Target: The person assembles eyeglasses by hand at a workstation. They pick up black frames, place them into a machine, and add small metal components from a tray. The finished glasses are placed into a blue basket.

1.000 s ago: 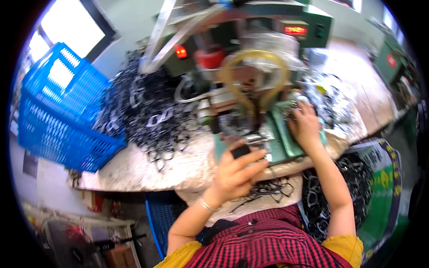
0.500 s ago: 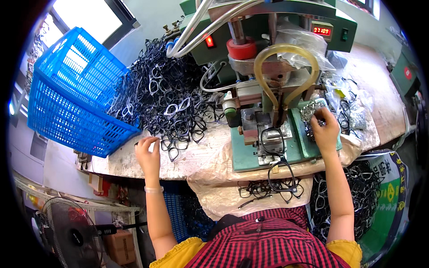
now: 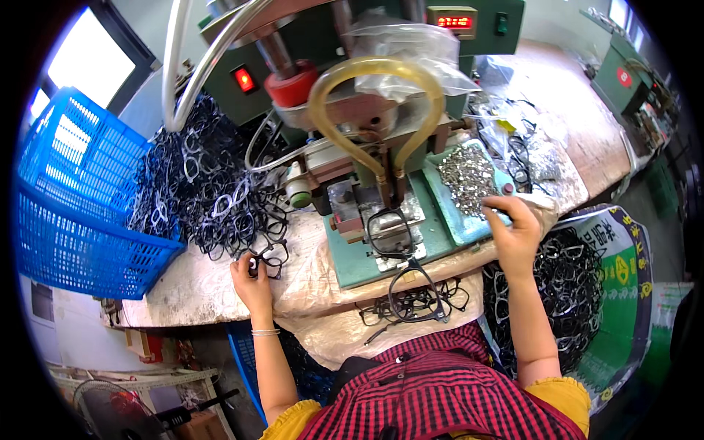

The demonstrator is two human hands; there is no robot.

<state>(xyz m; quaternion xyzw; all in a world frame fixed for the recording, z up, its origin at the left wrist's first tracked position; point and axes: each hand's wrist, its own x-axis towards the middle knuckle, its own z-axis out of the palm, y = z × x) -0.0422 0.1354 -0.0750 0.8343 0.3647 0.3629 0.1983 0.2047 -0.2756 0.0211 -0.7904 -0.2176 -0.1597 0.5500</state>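
Left hand curled at glasses frame — right hand half-closed by tray (grips unclear).

A dark-framed window at upper left shows bright white light. The adjoining wall is pale. The worktable has a scuffed top. Lower left: white-framed rack, fan. Grey floor shows at right.

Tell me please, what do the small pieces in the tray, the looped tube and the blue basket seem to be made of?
Small pieces: probably bare metal, shiny; they glint silver.
Looped tube: likely flexible rubber or plastic, smooth; amber, translucent-looking, bent without kinks.
Blue basket: apparently moulded plastic, rather glossy; regular slots, evenly coloured walls.
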